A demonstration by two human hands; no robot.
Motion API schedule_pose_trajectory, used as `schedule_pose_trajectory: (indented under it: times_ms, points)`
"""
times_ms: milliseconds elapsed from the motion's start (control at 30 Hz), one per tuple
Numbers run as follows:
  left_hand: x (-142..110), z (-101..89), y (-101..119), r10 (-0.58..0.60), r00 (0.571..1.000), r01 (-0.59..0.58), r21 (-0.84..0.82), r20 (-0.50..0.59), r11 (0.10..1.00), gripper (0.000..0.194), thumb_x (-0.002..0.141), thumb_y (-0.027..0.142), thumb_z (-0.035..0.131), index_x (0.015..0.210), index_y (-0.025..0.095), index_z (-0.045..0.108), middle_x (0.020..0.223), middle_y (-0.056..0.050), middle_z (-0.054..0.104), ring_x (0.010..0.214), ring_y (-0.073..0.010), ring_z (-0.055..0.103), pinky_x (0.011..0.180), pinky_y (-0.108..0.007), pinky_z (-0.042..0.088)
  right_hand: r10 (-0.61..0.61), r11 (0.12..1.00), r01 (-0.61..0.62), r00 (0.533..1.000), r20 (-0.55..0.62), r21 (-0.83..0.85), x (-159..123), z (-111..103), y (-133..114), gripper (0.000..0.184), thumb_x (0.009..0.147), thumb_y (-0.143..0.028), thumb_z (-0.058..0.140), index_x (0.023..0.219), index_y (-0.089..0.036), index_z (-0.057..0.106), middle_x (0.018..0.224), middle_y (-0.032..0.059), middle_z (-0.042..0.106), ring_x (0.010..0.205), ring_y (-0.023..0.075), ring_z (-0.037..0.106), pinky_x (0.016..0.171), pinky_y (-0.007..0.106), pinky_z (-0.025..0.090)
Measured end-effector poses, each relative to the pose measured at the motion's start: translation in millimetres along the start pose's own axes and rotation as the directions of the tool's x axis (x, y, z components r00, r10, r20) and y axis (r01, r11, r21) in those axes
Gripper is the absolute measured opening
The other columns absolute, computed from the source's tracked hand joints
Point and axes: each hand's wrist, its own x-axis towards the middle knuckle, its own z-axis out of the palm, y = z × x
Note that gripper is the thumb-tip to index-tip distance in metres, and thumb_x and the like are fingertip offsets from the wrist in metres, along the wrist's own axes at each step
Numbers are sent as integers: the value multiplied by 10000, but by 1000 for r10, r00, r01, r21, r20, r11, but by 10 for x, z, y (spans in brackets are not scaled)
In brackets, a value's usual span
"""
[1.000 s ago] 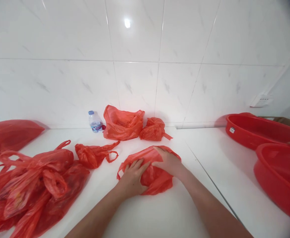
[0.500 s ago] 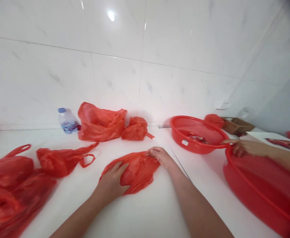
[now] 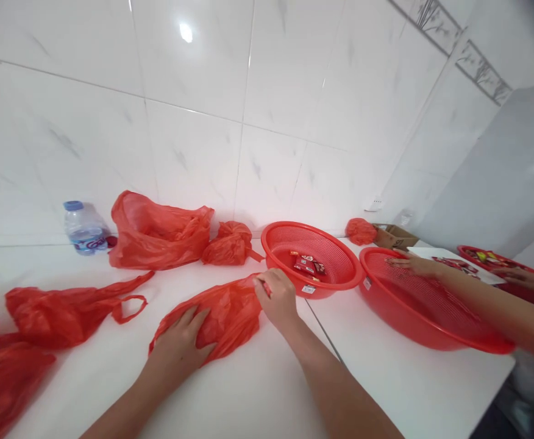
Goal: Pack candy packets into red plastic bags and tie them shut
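Note:
A thin red plastic bag (image 3: 230, 317) lies flattened on the white table in front of me. My left hand (image 3: 180, 341) rests on its left part with the fingers spread. At the bag's upper right corner, my right hand (image 3: 277, 299) is closed, pinching the red plastic. Just beyond that hand stands a round red colander (image 3: 340, 274) with several small red packets (image 3: 308, 265) inside. A small knotted red bag (image 3: 230, 244) sits between the flat bag and the wall.
A larger open red bag (image 3: 161, 238) and a water bottle (image 3: 84, 228) stand by the wall. More red bags (image 3: 56, 314) lie left. At right, a co-worker's hand (image 3: 413, 265) reaches over a second red colander (image 3: 399, 317); a cardboard box (image 3: 397, 236) stands behind.
My view has turned right, showing more of the colanders. My right hand has closed tighter at the bag's corner. The co-worker's colander now sits flatter and a second co-worker's hand shows.

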Motion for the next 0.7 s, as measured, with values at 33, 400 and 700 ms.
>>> schedule_pose_trajectory:
  times_ms: [33, 400, 700]
  points:
    - [-1, -2, -3, -10, 1000, 10, -4, 1, 1000, 485, 712, 331, 570, 1190, 254, 573, 1331, -123, 532, 1163, -331, 534, 824, -410, 497, -106, 986, 97, 993, -58, -138, 5, -90, -28, 205, 864, -309, 467, 854, -220, 651, 910, 59, 634, 904, 190, 547, 861, 330, 408]
    - [-34, -49, 25, -71, 997, 71, 39, -19, 997, 489, 778, 366, 475, 1241, 212, 515, 1318, -127, 529, 1137, -325, 543, 784, -393, 491, -28, 693, 176, 976, 217, -699, -456, -1096, 459, 352, 929, -292, 399, 1210, -164, 567, 932, 107, 686, 831, 246, 629, 745, 386, 468]
    - [-27, -24, -9, 152, 979, -157, -26, -137, 987, 494, 782, 434, 551, 1246, 268, 515, 1323, -77, 530, 1140, -304, 543, 867, -393, 484, 184, 697, 44, 954, 238, -716, -986, -1612, -35, 360, 884, -421, 459, 1162, -259, 619, 988, 85, 707, 841, 262, 668, 697, 377, 509]
